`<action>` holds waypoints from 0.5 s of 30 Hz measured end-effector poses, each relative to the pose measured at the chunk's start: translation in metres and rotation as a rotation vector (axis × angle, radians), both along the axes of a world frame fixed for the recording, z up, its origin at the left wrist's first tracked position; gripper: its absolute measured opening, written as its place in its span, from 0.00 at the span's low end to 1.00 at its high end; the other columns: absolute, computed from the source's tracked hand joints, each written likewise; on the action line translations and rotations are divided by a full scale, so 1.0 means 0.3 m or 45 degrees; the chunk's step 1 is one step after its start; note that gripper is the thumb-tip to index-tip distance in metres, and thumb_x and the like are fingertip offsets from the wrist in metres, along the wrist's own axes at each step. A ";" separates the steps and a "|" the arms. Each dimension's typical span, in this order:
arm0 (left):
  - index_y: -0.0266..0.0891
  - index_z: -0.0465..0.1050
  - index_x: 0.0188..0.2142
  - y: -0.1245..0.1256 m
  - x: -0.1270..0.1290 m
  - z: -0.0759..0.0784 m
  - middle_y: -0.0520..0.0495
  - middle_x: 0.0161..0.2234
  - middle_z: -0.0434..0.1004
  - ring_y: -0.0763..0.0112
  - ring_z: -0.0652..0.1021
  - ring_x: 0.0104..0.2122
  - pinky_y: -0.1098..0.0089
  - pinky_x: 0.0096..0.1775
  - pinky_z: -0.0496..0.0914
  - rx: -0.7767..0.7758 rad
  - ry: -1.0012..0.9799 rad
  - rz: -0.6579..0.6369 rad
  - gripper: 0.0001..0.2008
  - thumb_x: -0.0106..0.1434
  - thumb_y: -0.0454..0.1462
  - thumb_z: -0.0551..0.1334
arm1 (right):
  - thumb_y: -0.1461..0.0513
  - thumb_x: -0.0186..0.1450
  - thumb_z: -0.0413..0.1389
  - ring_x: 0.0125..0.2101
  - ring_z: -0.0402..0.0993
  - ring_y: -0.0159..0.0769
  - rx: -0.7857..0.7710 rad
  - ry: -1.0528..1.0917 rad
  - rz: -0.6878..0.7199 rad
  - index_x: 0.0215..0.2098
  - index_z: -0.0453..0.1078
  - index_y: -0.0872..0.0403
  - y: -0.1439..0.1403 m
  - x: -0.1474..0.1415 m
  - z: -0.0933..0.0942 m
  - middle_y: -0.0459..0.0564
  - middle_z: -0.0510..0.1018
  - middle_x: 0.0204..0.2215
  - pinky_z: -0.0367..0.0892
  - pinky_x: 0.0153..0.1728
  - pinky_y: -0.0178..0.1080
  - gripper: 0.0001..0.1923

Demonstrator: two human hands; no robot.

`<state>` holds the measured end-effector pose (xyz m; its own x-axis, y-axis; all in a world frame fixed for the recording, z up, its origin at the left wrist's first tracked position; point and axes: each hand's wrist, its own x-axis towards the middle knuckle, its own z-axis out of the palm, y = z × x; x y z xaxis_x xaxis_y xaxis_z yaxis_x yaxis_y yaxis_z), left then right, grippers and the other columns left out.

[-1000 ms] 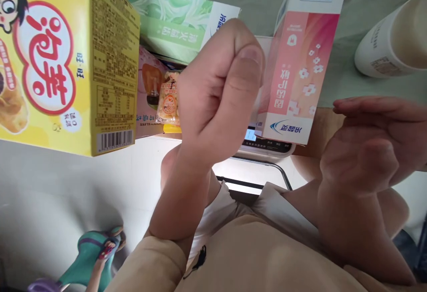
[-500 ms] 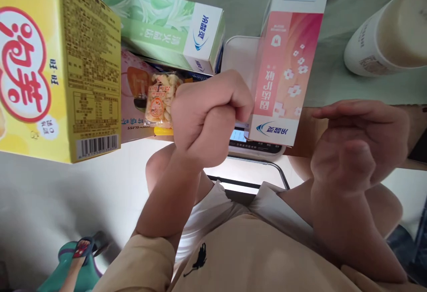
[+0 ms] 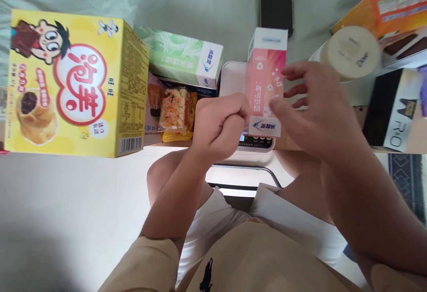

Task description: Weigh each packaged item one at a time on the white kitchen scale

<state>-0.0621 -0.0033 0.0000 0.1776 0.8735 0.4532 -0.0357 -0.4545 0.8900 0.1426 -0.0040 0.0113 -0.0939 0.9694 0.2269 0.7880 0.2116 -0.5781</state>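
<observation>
A pink and white toothpaste box [image 3: 263,83] rests on a white kitchen scale [image 3: 233,76], whose lit display and buttons show at the front edge. My left hand [image 3: 220,125] is a closed fist at the box's left side, over the scale's near left part; nothing sticks out of it. At the box's right side my right hand [image 3: 310,98] is open, fingers spread. Its thumb overlaps the box's lower right face, and I cannot tell whether it touches. Left of the scale lie a green toothpaste box [image 3: 182,54] and a clear-wrapped snack [image 3: 174,109].
A large yellow snack box [image 3: 66,83] stands at the left. Behind the scale lies a dark phone [image 3: 276,2]. To the right are a white lidded jar [image 3: 353,54], an orange package [image 3: 396,9] and a black and white box [image 3: 388,109] near the table's front edge.
My right hand has moved from palm-up over the table edge to the pink box's right side. My left fist stays closed. The view has shifted, showing more on both sides.
</observation>
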 end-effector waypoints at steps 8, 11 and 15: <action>0.39 0.62 0.23 -0.013 -0.055 0.031 0.56 0.20 0.58 0.79 0.59 0.20 0.71 0.25 0.55 0.028 -0.226 0.012 0.11 0.59 0.25 0.54 | 0.53 0.58 0.66 0.61 0.73 0.64 -0.242 -0.281 -0.088 0.71 0.61 0.48 0.037 -0.145 0.034 0.64 0.68 0.63 0.76 0.55 0.68 0.45; 0.38 0.62 0.23 -0.011 -0.074 0.040 0.56 0.20 0.58 0.81 0.59 0.20 0.72 0.26 0.55 0.019 -0.268 0.023 0.11 0.58 0.24 0.53 | 0.57 0.56 0.62 0.52 0.78 0.56 -0.251 -0.216 -0.130 0.69 0.64 0.51 0.064 -0.099 0.065 0.60 0.79 0.54 0.76 0.53 0.65 0.42; 0.38 0.61 0.23 -0.007 -0.096 0.054 0.56 0.20 0.58 0.81 0.59 0.21 0.73 0.25 0.56 -0.012 -0.337 0.023 0.12 0.58 0.24 0.53 | 0.56 0.55 0.60 0.44 0.78 0.46 -0.017 -0.071 -0.064 0.65 0.68 0.51 0.150 -0.089 0.156 0.58 0.81 0.52 0.76 0.47 0.56 0.39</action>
